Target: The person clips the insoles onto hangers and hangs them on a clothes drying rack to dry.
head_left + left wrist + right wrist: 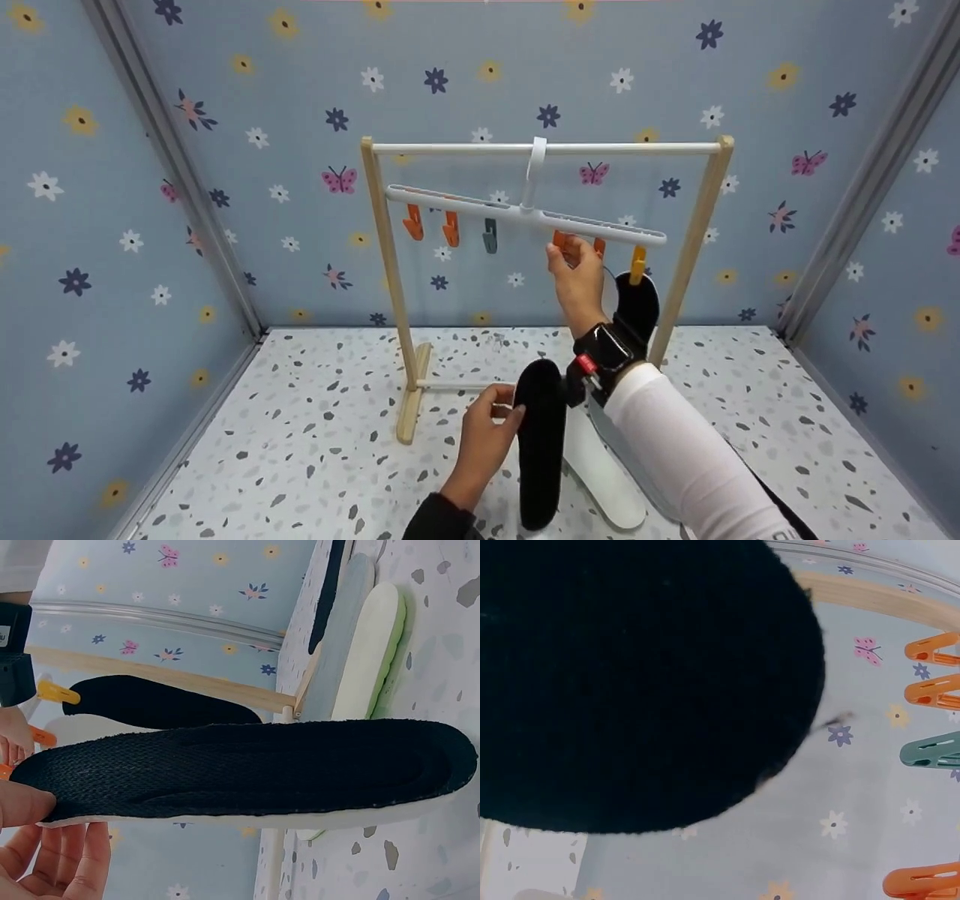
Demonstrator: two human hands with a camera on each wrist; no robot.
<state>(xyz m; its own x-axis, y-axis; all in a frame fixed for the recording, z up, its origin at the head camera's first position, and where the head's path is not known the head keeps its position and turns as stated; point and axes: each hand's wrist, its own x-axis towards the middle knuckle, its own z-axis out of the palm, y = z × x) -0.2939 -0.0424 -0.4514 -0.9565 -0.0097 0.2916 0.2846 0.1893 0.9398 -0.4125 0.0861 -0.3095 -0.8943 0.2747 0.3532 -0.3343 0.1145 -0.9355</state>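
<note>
My left hand (487, 431) pinches the edge of a black insole (541, 450) near its upper end, thumb on the dark face and fingers behind. The insole (240, 772) hangs upright, its pale underside showing along one edge. My right hand (581, 281) is raised to the white hanger (465, 204) and pinches an orange clothespin (559, 238) just right of its middle. Right of that hand, a yellow clothespin (637, 264) holds another black insole (636, 304). In the right wrist view the held insole (630, 690) covers much of the frame and the right hand cannot be seen.
The hanger hooks over the white bar (450, 149) of a wooden-legged rack. Orange clothespins (450, 229) and a green one (490, 236) hang at its left. On the speckled table (300, 450) lie a white insole (604, 472), a grey one (345, 637) and a black one (328, 600).
</note>
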